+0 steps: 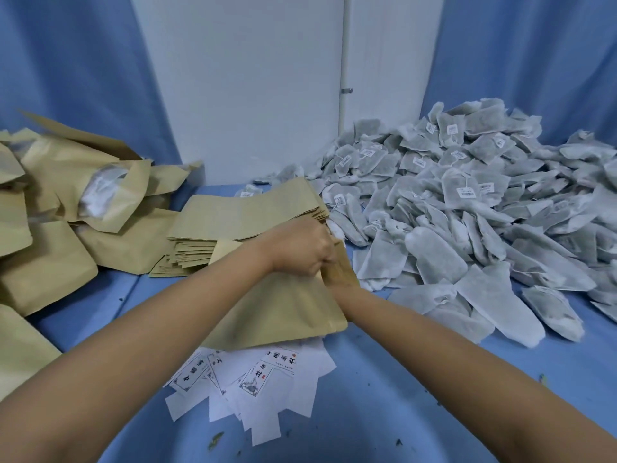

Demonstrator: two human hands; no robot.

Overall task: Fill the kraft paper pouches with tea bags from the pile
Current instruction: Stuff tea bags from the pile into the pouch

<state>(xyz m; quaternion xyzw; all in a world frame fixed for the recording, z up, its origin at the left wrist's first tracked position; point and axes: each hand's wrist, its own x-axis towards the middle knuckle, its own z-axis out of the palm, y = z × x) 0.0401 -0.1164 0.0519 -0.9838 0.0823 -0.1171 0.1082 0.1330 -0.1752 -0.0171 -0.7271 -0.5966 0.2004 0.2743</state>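
Nearest the camera, both bare forearms reach in from the bottom corners over the blue worktop (400, 406), which is flecked with small dark green crumbs (215, 439). Just beyond them I see a fan of white printed labels (257, 382), their far ends tucked under the near edge of the kraft pouch (277, 312) being worked. That pouch lies tilted between the arms with its mouth turned to the right. At the mouth, my view of the left hand (300, 248) shows its fingers curled down over the upper lip, pinching the paper and lifting it. The right hand (340, 285) is pushed into the opening; only its heel and wrist show, the rest is covered by the shaded flap, so I cannot tell how far open it is or whether it holds anything. Behind the left hand sits a stack of flat pouches (240, 212), partly hidden by the wrist. To the right, the pile of tea bags (467, 202) spreads wide and runs off the frame edge; the print on their small tags is too small to read. On the left, plump filled pouches (66, 202) are heaped and cut off by the frame, somewhat blurred. Blue curtains (76, 78) flank a white wall (240, 88) at the back.
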